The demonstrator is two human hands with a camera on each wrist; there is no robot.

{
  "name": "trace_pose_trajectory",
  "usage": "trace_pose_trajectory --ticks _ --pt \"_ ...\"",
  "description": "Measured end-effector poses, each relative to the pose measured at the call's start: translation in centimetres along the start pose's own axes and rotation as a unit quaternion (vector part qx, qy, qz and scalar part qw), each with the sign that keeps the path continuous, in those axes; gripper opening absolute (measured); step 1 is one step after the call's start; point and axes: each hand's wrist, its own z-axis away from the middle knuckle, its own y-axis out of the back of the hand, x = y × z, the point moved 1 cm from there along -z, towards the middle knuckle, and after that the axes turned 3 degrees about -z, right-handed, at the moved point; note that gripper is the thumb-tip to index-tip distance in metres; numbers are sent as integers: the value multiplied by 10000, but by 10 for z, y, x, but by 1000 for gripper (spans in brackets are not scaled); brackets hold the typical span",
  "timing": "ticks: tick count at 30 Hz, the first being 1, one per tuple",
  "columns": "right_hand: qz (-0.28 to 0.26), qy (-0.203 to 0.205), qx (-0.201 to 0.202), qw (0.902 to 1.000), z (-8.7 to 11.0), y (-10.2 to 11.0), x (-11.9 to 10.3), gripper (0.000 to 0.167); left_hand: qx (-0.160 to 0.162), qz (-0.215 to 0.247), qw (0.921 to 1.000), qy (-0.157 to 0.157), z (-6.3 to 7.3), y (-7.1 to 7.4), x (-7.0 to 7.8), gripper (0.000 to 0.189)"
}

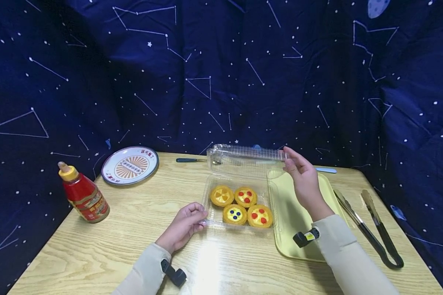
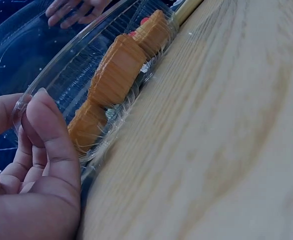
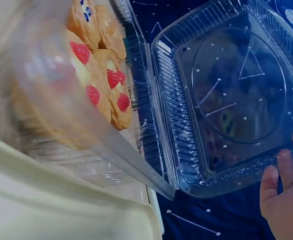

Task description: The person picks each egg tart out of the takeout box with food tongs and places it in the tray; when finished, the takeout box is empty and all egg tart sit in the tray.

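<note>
A clear plastic clamshell container point(image 1: 215, 180) stands on the table with its lid point(image 3: 236, 100) raised at the back. Inside its base are several egg tarts point(image 1: 235, 214), topped with red, dark blue or orange pieces. My left hand point(image 1: 186, 224) pinches the front left rim of the base between thumb and fingers, shown close up in the left wrist view. At the raised lid's right edge is my right hand point(image 1: 305, 180), its fingers fairly straight and touching the plastic. The right wrist view has these fingertips at the lid's rim.
A pale yellow tray point(image 1: 299, 241) lies right of the container, partly under my right arm. Black-handled tongs point(image 1: 382, 237) lie beyond it. On the left are a red squeeze bottle point(image 1: 86, 196) and a patterned plate point(image 1: 131, 165). A dark-handled utensil point(image 1: 187, 160) lies behind, near the curtain.
</note>
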Motion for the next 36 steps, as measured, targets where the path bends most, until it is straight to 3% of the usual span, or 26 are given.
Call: trace_pose_trajectory --ticks 6,11,23,29,36 --pt "-246 -52 69 9997 -19 0 11 44 -88 20 10000 -2 1 0 0 6" --pt "-221 -293 -198 9991 -27 6 22 49 -180 -6 9998 -6 -2 -1 -2 4" --pt "303 -1267 -1180 9844 -27 12 51 59 -100 -153 9998 72 1 0 -3 14" --pt "93 -1733 -1391 9750 -22 13 61 62 -168 -53 9998 50 1 1 -4 6" --pt "-98 -1876 -1472 9711 -21 19 75 64 -132 12 9999 26 0 1 -5 8"
